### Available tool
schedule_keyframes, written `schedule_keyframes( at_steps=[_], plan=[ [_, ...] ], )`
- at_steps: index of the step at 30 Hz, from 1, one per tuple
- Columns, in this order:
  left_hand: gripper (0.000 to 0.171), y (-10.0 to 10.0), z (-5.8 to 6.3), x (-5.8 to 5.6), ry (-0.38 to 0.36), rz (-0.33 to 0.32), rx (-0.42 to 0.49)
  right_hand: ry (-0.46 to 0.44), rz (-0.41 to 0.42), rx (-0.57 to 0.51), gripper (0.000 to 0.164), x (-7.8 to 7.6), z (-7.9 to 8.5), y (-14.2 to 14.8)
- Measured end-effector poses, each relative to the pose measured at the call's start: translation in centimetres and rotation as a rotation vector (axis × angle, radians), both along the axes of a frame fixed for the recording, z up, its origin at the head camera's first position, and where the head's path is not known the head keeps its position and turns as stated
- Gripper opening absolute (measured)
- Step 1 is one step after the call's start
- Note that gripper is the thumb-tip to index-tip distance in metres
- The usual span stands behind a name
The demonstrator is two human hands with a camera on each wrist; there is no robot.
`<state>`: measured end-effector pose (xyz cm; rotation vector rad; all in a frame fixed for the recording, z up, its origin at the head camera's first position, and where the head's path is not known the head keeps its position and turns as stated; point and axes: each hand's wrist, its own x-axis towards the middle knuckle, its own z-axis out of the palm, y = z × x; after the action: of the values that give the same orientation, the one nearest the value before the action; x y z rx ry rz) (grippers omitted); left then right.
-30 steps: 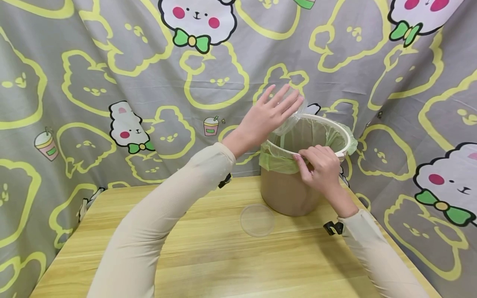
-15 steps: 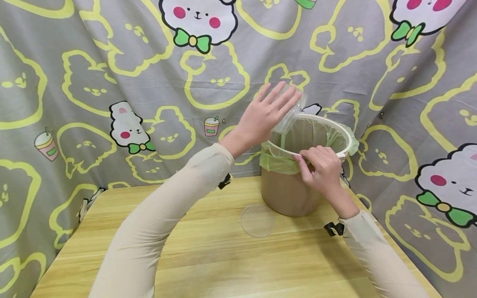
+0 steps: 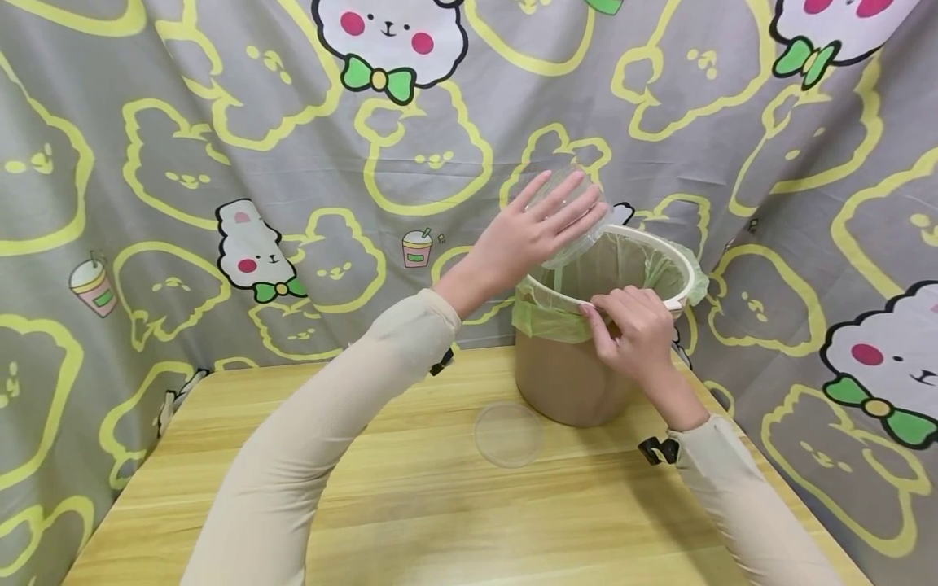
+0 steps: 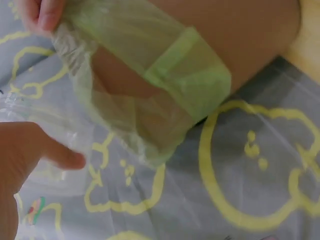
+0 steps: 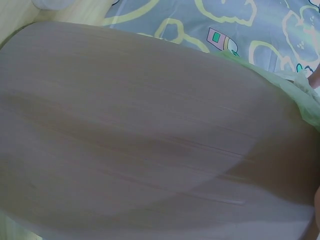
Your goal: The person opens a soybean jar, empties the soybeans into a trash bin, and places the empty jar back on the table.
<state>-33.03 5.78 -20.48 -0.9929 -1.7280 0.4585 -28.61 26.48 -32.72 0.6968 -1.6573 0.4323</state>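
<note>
In the head view my left hand [image 3: 533,232] holds a clear plastic container [image 3: 567,255], tilted at the left rim of a brown trash can [image 3: 564,382]. Its fingers spread across the outside of the container; the left wrist view shows the thumb [image 4: 65,156] against the clear plastic. What the container holds cannot be made out. My right hand [image 3: 636,332] grips the can's near rim, over the pale ring [image 3: 689,277] and the green trash bag [image 3: 545,321] lining it. The can's brown wall [image 5: 125,125] fills most of the right wrist view.
A clear round lid [image 3: 509,435] lies flat on the wooden table [image 3: 410,505], just in front of the can. Grey cartoon-print curtain [image 3: 308,187] hangs behind the table and along both sides. Black clips [image 3: 658,450] show at the wrists.
My left hand first rises slightly with the container, then shifts a little right and down toward the can's opening. My right hand keeps its grip on the rim.
</note>
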Motion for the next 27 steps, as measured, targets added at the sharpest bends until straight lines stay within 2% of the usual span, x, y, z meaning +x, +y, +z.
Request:
schedule_keyframes(
  at_steps=[2, 8, 11, 15, 21, 24, 27],
  plan=[
    [0.074, -0.2, -0.1, 0.1, 0.029, 0.005, -0.014, 0.0, 0.001, 0.0, 0.022, 0.0, 0.0, -0.1],
    [0.068, -1.2, 0.2, 0.5, 0.003, 0.002, 0.096, 0.003, -0.004, -0.001, 0.024, 0.1, 0.1, -0.2],
    [0.067, -2.0, 0.5, 1.0, -0.07, -0.012, 0.176, 0.001, -0.006, -0.007, 0.024, 0.2, 0.1, -0.2],
    [0.079, -3.6, 0.7, 1.9, -0.175, -0.021, 0.286, -0.009, -0.001, -0.015, 0.025, 0.2, 0.2, -0.2],
    [0.108, -6.4, -0.8, 2.9, -0.24, -0.043, 0.381, -0.011, 0.002, -0.023, 0.024, 0.3, 0.2, -0.3],
    [0.113, -8.0, -1.8, 3.3, -0.273, -0.067, 0.449, -0.012, 0.003, -0.024, 0.025, 0.3, 0.2, -0.4],
    [0.117, -9.7, -3.0, 3.5, -0.351, -0.101, 0.549, -0.016, 0.003, -0.028, 0.025, 0.2, 0.1, -0.4]
  ],
)
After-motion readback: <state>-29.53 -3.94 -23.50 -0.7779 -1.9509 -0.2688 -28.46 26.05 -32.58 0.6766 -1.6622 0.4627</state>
